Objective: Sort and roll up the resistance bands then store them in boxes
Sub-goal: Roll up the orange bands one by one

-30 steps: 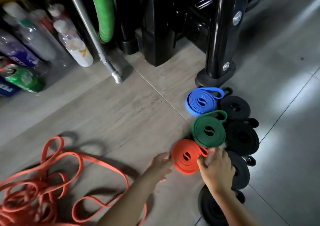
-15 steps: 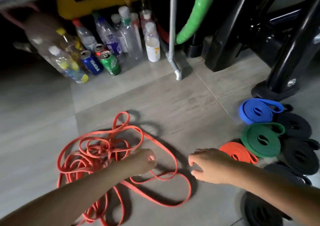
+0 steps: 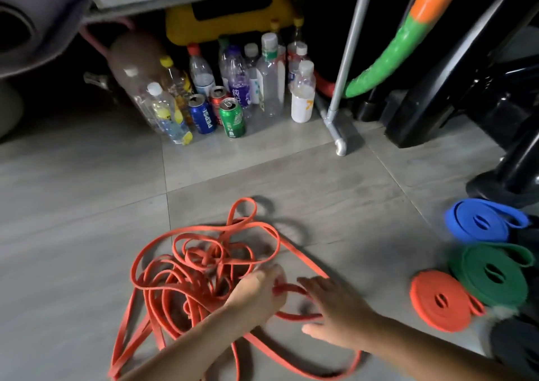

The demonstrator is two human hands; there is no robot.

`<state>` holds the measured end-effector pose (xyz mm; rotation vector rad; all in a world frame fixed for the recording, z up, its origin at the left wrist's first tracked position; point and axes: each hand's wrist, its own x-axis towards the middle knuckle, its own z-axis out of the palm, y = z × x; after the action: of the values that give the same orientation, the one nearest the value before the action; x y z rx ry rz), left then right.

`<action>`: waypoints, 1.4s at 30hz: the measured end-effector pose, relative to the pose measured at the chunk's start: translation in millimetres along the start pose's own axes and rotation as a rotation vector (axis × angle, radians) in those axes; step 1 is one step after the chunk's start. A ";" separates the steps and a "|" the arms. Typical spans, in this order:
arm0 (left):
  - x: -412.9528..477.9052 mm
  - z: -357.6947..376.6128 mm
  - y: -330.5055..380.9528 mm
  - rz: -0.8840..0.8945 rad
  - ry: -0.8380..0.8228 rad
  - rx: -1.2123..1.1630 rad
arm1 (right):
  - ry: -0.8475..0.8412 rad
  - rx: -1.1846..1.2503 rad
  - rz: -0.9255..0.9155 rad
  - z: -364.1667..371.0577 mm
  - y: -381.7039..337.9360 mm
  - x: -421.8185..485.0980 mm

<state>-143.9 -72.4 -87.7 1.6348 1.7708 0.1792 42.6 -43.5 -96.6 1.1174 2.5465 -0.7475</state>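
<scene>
The floor is matte grey tile with thin grout lines, faintly streaked. On it, in the lower middle of the view, lies the tangle of orange bands: flat, narrow rubbery strips thrown in loose loops and knots, with one long loop trailing toward the person.

Far behind and to the right of the tangle stands a glossy black machine frame on rounded feet. Beside it are a curved foam tube, green below and orange above, and a dull grey metal pole ending in an elbow foot. Straight behind the tangle stands a cluster of clear plastic bottles, ribbed and capped, with a blue can and a green can in front.

Well to the right of the tangle, flat coiled rolls sit touching in a line: a blue roll farthest from the person, a green roll, then an orange roll, each a smooth, tight spiral with a slot-like centre. Dark black rolls lie past them, blurred.

At the tangle's right edge, the left hand has its fingers curled round one orange strand. The right hand is just beside it, fingers spread and straight over a loop; whether they touch it cannot be told.
</scene>
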 end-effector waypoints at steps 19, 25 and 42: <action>-22.8 -269.2 199.3 0.330 0.544 -0.769 | 0.597 1.111 -0.342 -292.9 -61.8 -10.3; -23.6 -251.1 178.3 0.305 0.379 -1.180 | 0.617 1.122 -0.271 -278.0 -44.6 -28.5; -15.3 -237.4 205.0 0.275 0.462 -0.727 | 0.654 0.357 -0.186 -354.6 -26.4 -67.1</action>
<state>-113.3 36.5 205.3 1.3286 1.4999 1.2548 57.0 96.3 236.8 1.4380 3.1784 -1.0555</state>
